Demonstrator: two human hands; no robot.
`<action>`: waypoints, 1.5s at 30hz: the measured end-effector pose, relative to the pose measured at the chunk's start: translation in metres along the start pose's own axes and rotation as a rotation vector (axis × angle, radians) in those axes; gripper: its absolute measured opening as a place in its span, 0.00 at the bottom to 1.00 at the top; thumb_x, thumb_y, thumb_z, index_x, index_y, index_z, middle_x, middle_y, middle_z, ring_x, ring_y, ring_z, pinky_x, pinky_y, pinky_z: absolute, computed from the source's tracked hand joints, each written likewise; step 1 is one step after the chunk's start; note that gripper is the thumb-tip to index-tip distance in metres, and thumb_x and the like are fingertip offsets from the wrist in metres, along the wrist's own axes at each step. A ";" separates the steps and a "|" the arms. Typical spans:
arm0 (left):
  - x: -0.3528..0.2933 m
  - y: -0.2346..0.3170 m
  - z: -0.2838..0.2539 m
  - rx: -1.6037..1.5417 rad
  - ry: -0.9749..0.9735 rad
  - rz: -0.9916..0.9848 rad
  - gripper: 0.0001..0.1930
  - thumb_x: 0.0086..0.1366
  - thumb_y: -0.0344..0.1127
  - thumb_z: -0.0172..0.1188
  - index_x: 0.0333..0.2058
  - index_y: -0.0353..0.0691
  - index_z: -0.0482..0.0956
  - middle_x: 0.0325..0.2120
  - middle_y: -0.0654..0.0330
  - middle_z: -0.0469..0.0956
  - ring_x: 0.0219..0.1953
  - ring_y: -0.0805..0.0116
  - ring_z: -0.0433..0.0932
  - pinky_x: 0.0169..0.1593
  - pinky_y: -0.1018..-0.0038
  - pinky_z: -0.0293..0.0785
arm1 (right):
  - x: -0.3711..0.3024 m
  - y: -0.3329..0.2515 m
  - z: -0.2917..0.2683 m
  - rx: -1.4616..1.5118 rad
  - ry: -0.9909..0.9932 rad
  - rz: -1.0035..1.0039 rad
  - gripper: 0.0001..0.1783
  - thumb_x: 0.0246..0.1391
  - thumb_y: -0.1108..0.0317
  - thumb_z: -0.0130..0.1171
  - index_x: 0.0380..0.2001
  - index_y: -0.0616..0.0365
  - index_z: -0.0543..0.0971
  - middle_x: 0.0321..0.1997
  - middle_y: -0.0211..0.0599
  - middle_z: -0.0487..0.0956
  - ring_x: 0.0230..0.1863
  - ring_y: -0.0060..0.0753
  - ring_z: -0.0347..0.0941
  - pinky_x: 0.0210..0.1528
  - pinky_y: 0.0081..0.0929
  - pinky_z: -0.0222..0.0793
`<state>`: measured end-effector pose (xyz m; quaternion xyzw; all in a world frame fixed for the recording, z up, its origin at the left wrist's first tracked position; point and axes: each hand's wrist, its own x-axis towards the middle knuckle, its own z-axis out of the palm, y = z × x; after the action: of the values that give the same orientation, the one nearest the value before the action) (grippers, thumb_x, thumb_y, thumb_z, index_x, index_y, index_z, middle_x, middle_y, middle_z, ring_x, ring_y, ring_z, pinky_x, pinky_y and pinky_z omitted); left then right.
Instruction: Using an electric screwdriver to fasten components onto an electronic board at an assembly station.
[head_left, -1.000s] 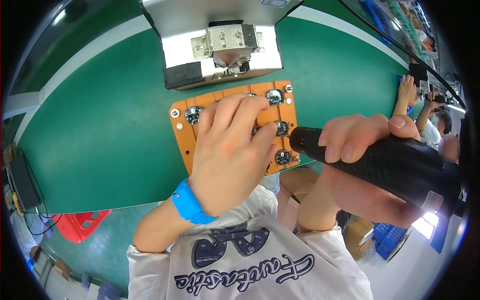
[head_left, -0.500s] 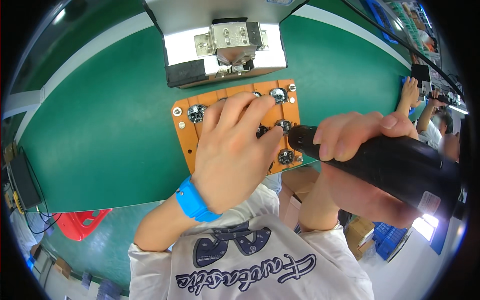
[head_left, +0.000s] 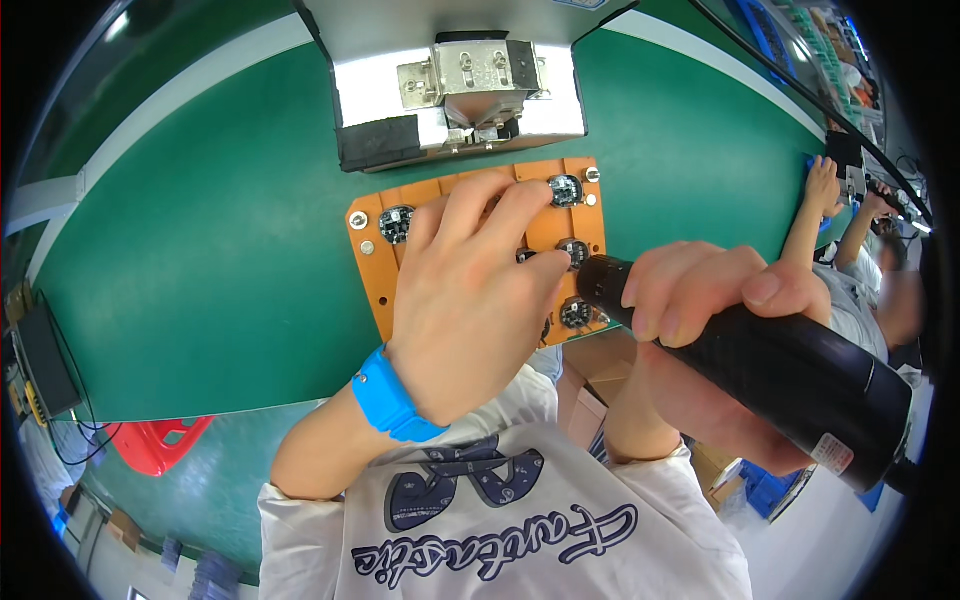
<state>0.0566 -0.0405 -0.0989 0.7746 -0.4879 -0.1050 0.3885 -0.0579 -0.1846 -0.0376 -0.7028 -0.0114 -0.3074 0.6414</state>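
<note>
An orange fixture board [head_left: 372,282] lies on the green table, holding several small round circuit boards [head_left: 397,224] in its pockets. Over its middle spreads my left hand [head_left: 470,290], a blue band on the wrist. Its fingers are apart and rest on the fixture, covering part of it; the thumb tip lies beside a round circuit board [head_left: 575,252] on the right side. My right hand [head_left: 705,290] is wrapped around a black electric screwdriver [head_left: 800,385], held tilted. The screwdriver's nose is near the fixture's right edge; its bit cannot be made out.
Beyond the fixture stands a silver metal device [head_left: 470,80] with a bracket and black tape. A black box [head_left: 48,360] with cables sits at the table's left end. A red stool [head_left: 160,443] is below the edge. Another person's hand [head_left: 823,185] is at the far right.
The screwdriver's rear end has swung down and a little left with my right hand. My left hand stays spread over the fixture. The view has shifted slightly.
</note>
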 end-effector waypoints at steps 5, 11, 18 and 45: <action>0.002 0.002 -0.002 0.009 0.053 0.018 0.12 0.49 0.29 0.77 0.35 0.46 0.94 0.55 0.60 0.81 0.61 0.52 0.74 0.57 0.57 0.71 | -0.008 0.002 -0.001 -0.020 0.074 -0.002 0.53 0.54 0.18 0.61 0.56 0.61 0.70 0.31 0.45 0.78 0.24 0.42 0.75 0.33 0.44 0.73; -0.001 -0.003 -0.004 0.035 0.063 0.043 0.11 0.52 0.32 0.77 0.37 0.48 0.94 0.55 0.60 0.79 0.62 0.53 0.73 0.59 0.57 0.71 | 0.026 -0.009 -0.013 0.158 -0.089 -0.095 0.54 0.53 0.19 0.60 0.60 0.61 0.73 0.32 0.38 0.78 0.26 0.39 0.75 0.34 0.42 0.73; -0.019 0.000 -0.009 0.055 0.113 0.089 0.18 0.53 0.33 0.77 0.45 0.49 0.90 0.58 0.58 0.78 0.61 0.52 0.75 0.62 0.54 0.70 | 0.124 -0.021 -0.007 0.114 -0.449 -0.189 0.57 0.54 0.20 0.54 0.68 0.60 0.70 0.42 0.37 0.76 0.38 0.41 0.73 0.48 0.45 0.69; -0.117 -0.039 -0.022 -0.059 0.258 -0.024 0.20 0.43 0.33 0.84 0.38 0.49 0.90 0.56 0.57 0.77 0.57 0.50 0.75 0.60 0.57 0.70 | -0.018 -0.021 0.071 0.106 -0.154 -0.005 0.27 0.70 0.44 0.53 0.61 0.52 0.69 0.32 0.43 0.79 0.25 0.44 0.77 0.30 0.43 0.75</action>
<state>0.0363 0.0775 -0.1367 0.7756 -0.4213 -0.0235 0.4694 -0.0515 -0.1097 -0.0259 -0.6893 -0.0787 -0.2528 0.6743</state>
